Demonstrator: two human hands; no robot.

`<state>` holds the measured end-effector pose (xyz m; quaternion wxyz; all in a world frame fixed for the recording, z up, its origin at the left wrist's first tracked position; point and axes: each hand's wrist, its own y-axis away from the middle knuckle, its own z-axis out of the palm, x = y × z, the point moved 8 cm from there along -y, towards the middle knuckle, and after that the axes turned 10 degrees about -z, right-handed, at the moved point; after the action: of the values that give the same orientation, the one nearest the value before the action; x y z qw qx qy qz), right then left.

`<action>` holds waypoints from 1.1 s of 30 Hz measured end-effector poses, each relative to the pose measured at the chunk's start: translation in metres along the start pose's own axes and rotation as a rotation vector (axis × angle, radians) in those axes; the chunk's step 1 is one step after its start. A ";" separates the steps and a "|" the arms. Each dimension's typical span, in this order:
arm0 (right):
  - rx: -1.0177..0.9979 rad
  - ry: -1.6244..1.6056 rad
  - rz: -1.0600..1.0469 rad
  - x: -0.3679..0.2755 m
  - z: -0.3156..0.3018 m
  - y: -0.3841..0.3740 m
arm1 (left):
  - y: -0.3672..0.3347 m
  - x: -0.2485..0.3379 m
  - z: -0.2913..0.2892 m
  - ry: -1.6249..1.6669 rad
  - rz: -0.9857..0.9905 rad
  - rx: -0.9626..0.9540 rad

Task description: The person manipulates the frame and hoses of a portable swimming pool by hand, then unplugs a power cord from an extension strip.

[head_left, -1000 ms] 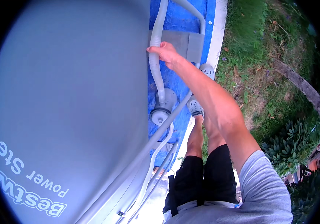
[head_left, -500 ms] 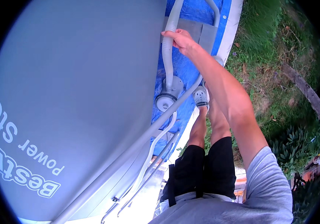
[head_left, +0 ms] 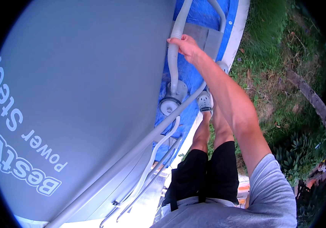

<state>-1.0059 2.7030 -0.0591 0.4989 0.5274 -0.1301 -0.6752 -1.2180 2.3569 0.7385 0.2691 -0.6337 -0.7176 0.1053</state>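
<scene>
My right hand [head_left: 187,47] reaches forward and is closed around a ribbed grey hose [head_left: 173,64], its thumb across the near side. The hose runs down from the top edge to a grey cylindrical filter pump [head_left: 179,88] that has a round, pale cap [head_left: 168,108] at its near end. Below the pump, a thinner pale hose [head_left: 153,152] curves toward the lower left. My left hand is out of view.
The large grey pool wall [head_left: 83,83] fills the left side. A grey metal tube [head_left: 144,142] slants across in front of the pump. Blue sheeting [head_left: 193,78] lies under it, beside my shoes [head_left: 205,102]. Grass [head_left: 263,81] and a log [head_left: 311,95] are at right.
The whole view has shifted slightly, so the pool lettering sits lower. My right hand keeps its grip on the ribbed hose, at about the same place.
</scene>
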 end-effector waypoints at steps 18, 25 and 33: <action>-0.013 0.061 -0.003 -0.007 0.004 0.029 | -0.017 -0.032 -0.048 -0.007 -0.063 0.065; -0.034 0.109 0.010 -0.008 -0.002 0.032 | -0.034 -0.037 -0.073 -0.061 -0.078 0.096; 0.027 0.175 0.038 0.004 -0.024 0.022 | -0.055 -0.055 -0.102 -0.163 -0.123 0.221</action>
<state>-0.9737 2.6985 -0.0560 0.5139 0.5887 -0.1049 -0.6151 -1.2091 2.2749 0.8364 0.2843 -0.5444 -0.7585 0.2181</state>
